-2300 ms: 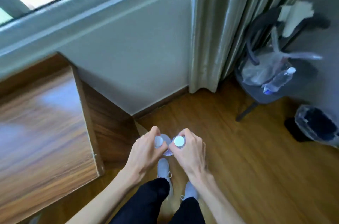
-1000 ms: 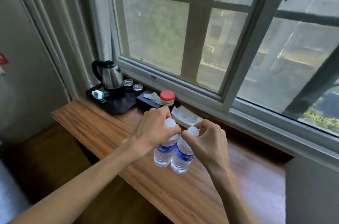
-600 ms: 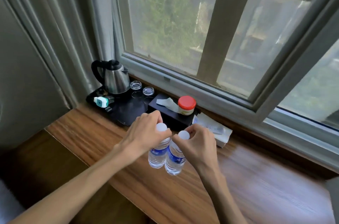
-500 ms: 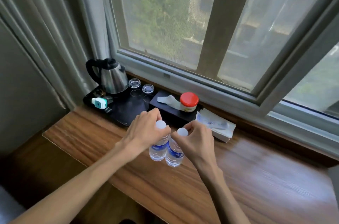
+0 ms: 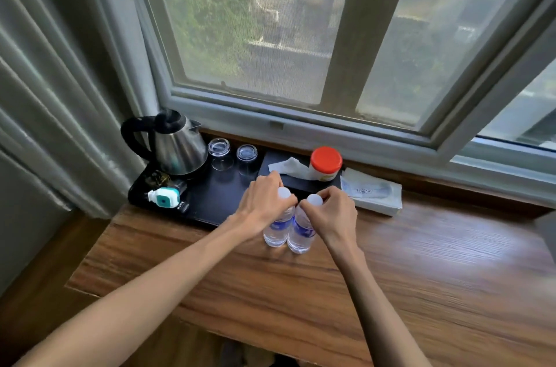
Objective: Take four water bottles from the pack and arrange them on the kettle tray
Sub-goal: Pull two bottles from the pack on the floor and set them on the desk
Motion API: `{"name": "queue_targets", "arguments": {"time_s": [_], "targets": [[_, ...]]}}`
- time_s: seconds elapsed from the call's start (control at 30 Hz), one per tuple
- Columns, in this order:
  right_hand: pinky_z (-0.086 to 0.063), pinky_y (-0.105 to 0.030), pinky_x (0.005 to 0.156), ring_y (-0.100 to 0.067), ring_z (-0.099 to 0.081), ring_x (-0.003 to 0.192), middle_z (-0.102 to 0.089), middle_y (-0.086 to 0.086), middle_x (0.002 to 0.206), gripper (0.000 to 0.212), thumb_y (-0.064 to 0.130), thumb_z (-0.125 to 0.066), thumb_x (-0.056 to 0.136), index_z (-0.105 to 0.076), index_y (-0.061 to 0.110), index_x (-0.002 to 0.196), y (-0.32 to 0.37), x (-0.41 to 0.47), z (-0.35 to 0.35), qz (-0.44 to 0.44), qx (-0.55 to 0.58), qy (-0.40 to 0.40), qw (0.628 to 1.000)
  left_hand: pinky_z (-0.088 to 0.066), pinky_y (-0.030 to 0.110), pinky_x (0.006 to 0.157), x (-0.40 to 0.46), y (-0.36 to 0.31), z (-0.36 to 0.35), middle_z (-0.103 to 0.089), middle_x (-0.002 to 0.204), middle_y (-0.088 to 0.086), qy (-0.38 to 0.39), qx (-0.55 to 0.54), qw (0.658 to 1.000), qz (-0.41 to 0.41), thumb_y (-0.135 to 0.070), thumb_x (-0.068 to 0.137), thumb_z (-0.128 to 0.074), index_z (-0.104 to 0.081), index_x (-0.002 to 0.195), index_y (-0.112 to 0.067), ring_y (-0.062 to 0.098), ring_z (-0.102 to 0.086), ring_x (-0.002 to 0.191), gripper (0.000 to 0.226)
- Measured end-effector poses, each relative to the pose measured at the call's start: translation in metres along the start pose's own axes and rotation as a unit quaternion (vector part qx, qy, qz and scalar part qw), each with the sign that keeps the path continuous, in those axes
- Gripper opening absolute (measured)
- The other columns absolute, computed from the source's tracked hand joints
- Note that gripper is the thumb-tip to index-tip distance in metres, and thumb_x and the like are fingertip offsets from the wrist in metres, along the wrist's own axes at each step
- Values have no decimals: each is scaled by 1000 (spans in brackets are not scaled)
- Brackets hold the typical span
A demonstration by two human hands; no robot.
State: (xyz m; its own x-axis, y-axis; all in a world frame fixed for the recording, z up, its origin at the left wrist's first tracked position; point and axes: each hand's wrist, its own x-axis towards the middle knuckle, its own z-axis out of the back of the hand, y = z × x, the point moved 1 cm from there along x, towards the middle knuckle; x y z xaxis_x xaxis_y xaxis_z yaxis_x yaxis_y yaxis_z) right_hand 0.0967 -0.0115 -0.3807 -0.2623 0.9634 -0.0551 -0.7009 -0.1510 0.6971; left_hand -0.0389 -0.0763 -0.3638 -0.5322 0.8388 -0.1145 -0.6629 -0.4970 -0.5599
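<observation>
Two clear water bottles with white caps and blue labels hang side by side over the wooden desk, just right of the black kettle tray [image 5: 210,201]. My left hand [image 5: 264,201] grips the neck of the left bottle [image 5: 275,231]. My right hand [image 5: 334,213] grips the neck of the right bottle [image 5: 299,236]. Both bottles are upright and touch each other. On the tray stand a steel kettle [image 5: 177,147] and two upturned glasses [image 5: 219,150]. The pack is out of view.
A black tissue box [image 5: 298,177] with a red-lidded jar [image 5: 325,163] on it lies right of the tray. A white packet [image 5: 371,195] rests by the window sill. A small white and teal device [image 5: 162,196] lies on the tray's front left. Curtains hang at left.
I turned from the floor by the chair to the desk at the window. Both bottles travelled with my hands and came closer to the tray and lower over the desk.
</observation>
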Motion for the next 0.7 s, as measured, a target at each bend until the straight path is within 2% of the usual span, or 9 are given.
{"name": "queue_targets", "arguments": {"time_s": [0.17,0.37,0.5,0.63,0.7], "targets": [[-31,-26,58,-16,-45,60,-53,3,64,28,41,-67,67,-55,15,69,13,17,-3,6,-19,-29,999,-42,36,64,25,-4,4,-69,96,14,-6,12,999,-44,-35,80,-67,-58,97,-5,37,-64,91,35],[-26,-25,51,-21,-51,73,-59,-1,78,26,32,-69,74,-60,10,86,25,31,-1,-6,-24,-30,999,-50,42,70,47,-6,4,-69,99,16,-7,15,998,-62,-36,81,-65,-57,101,-6,37,-65,93,38],[-29,-29,62,-21,-48,76,-59,-4,87,28,31,-67,82,-59,7,95,30,40,-1,-2,-38,-24,999,-45,39,66,58,-7,3,-70,97,16,-10,5,998,-61,-35,81,-64,-58,100,-5,38,-65,92,36],[-30,-30,63,-22,-49,79,-57,-5,88,37,40,-65,87,-57,5,97,32,45,0,6,-47,0,999,-46,40,68,64,-5,1,-69,99,17,-13,-2,998,-55,-34,82,-65,-58,103,-6,38,-65,92,36],[-30,-29,62,-20,-47,79,-58,-5,91,35,36,-67,86,-57,6,102,31,48,1,10,-67,23,997,-50,41,69,68,-1,1,-69,96,16,-13,-11,998,-60,-33,82,-67,-56,102,-8,37,-65,90,33]]}}
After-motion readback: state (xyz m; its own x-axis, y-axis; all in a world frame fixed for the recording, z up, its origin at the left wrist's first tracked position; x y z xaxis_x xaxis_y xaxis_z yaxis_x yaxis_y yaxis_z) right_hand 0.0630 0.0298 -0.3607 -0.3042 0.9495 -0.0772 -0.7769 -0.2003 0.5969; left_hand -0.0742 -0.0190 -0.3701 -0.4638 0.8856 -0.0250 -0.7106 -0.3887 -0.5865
